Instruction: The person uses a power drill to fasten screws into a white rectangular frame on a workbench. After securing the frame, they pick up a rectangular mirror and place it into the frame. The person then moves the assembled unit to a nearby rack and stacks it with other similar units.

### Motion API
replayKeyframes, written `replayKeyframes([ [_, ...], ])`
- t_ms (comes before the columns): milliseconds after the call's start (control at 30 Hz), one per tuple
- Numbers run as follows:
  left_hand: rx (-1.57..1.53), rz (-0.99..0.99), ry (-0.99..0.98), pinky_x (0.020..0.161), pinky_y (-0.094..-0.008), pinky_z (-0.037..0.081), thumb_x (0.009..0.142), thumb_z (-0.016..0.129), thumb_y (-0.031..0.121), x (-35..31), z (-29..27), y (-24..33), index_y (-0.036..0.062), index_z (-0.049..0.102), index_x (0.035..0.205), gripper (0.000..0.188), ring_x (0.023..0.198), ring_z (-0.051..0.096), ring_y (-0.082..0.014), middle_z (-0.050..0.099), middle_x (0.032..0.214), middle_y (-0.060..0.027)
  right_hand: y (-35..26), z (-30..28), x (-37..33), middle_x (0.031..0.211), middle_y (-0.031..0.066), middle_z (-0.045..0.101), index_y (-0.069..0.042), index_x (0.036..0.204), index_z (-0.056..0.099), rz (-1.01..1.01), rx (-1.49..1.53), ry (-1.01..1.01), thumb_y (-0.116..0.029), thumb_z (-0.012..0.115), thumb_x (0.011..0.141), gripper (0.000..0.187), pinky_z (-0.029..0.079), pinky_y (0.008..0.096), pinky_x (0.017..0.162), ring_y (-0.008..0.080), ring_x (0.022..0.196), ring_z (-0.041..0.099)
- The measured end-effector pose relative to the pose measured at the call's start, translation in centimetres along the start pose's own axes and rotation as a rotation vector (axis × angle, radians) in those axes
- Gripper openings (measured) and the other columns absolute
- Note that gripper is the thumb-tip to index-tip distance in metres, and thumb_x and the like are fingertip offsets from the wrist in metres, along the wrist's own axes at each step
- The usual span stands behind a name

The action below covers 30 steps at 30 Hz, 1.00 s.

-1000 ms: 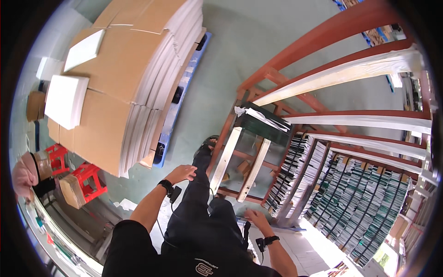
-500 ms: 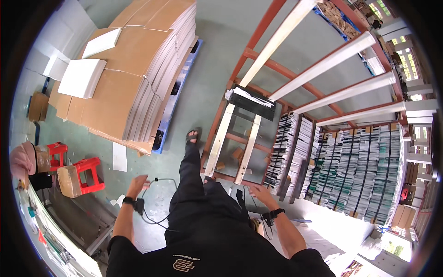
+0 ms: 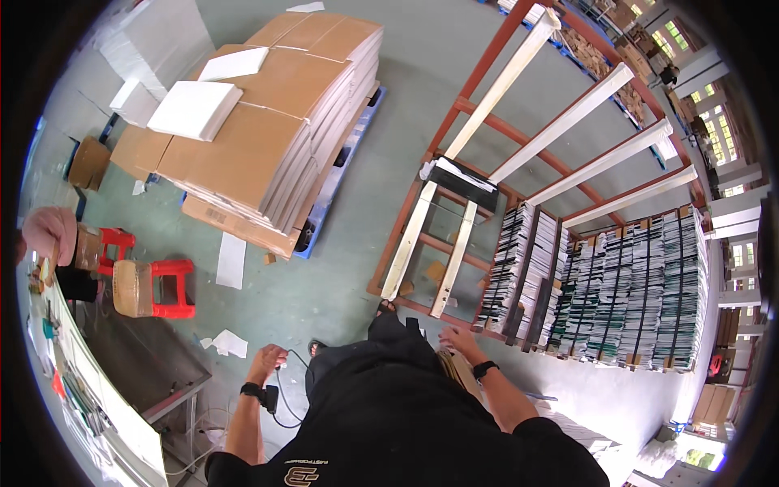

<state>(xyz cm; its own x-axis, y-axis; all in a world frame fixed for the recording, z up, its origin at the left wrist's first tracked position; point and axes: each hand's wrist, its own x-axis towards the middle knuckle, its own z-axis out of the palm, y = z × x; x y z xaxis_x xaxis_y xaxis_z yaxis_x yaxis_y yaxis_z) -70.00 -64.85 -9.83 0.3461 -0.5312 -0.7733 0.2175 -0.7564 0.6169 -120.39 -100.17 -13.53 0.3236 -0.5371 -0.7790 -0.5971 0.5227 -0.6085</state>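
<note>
My left hand (image 3: 268,363) hangs beside my body at the lower left, fingers loosely bent and nothing visible in it. A dark cable (image 3: 294,361) loops close by, from the small black device on that wrist. On the other side, my right hand (image 3: 461,344) is held low with its fingers partly stretched and no object seen in it. It is nearest to the red metal rack (image 3: 375,286), whose white bars (image 3: 410,239) lie ahead of me. Neither hand visibly touches the rack.
Ahead left, cardboard sheets (image 3: 243,154) are piled on a blue pallet (image 3: 345,174), white stacks (image 3: 195,111) on top. Red stools (image 3: 174,288) and a cluttered workbench (image 3: 134,406) stand left. Strapped sheet bundles (image 3: 633,284) fill the rack's right part. Paper scraps (image 3: 229,342) litter the floor.
I have stepped forward; the cardboard pile and rack have shifted in view, and more floor shows at the left. Both hands have swung slightly, and the left fingers are more bent.
</note>
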Motion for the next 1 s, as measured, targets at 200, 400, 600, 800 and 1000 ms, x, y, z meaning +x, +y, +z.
replayKeyframes([
  [200, -0.107, 0.081, 0.035, 0.078, -0.0301, 0.054, 0.092, 0.051, 0.020, -5.6, -2.1, -8.0, -0.0028, 0.070, 0.105, 0.033, 0.086, 0.070, -0.0188, 0.075, 0.096, -0.0104, -4.3, 9.0, -0.4, 0.106, 0.0097, 0.074, 0.000, 0.116, 0.067, -0.145, -0.270, -0.201, -0.042, 0.057, 0.103, 0.045, 0.056, 0.0298, 0.075, 0.0154, 0.089, 0.071],
  [400, -0.204, -0.172, 0.192, 0.070, -0.0314, 0.055, 0.089, 0.057, 0.018, -12.5, -7.5, -21.2, 0.0008, 0.071, 0.098, 0.024, 0.079, 0.071, -0.0178, 0.075, 0.091, -0.0101, -3.1, 16.9, -3.5, 0.077, 0.0085, 0.070, -0.001, 0.092, 0.071, -0.221, -0.367, -0.155, -0.042, 0.052, 0.098, 0.046, 0.051, 0.0311, 0.061, 0.0158, 0.068, 0.066],
  [600, -0.371, -0.271, 0.306, 0.071, -0.0300, 0.057, 0.089, 0.060, 0.021, -18.5, -10.1, -27.3, 0.0023, 0.069, 0.111, 0.030, 0.084, 0.073, -0.0194, 0.075, 0.100, -0.0121, -0.1, 19.8, -3.7, 0.102, 0.0101, 0.074, 0.003, 0.110, 0.069, -0.148, -0.531, -0.268, -0.043, 0.056, 0.102, 0.049, 0.056, 0.0339, 0.073, 0.0164, 0.086, 0.070],
  [800, -0.576, -0.163, 0.380, 0.068, -0.0279, 0.057, 0.096, 0.067, 0.028, -19.4, -9.3, -29.7, 0.0017, 0.066, 0.114, 0.032, 0.080, 0.070, -0.0162, 0.072, 0.100, -0.0116, -3.4, 22.8, -3.9, 0.097, 0.0152, 0.074, 0.005, 0.116, 0.065, -0.259, -0.600, -0.101, -0.036, 0.060, 0.098, 0.045, 0.056, 0.0374, 0.077, 0.0232, 0.086, 0.072],
  [1000, -0.605, 0.098, 0.310, 0.079, -0.0308, 0.058, 0.102, 0.057, 0.019, -17.2, -8.3, -30.0, 0.0005, 0.067, 0.116, 0.025, 0.088, 0.070, -0.0170, 0.074, 0.100, -0.0082, -6.2, 18.8, 0.3, 0.105, 0.0113, 0.067, -0.006, 0.123, 0.058, -0.102, 0.312, -0.234, -0.018, 0.064, 0.094, 0.032, 0.060, 0.0365, 0.072, 0.0242, 0.087, 0.069],
])
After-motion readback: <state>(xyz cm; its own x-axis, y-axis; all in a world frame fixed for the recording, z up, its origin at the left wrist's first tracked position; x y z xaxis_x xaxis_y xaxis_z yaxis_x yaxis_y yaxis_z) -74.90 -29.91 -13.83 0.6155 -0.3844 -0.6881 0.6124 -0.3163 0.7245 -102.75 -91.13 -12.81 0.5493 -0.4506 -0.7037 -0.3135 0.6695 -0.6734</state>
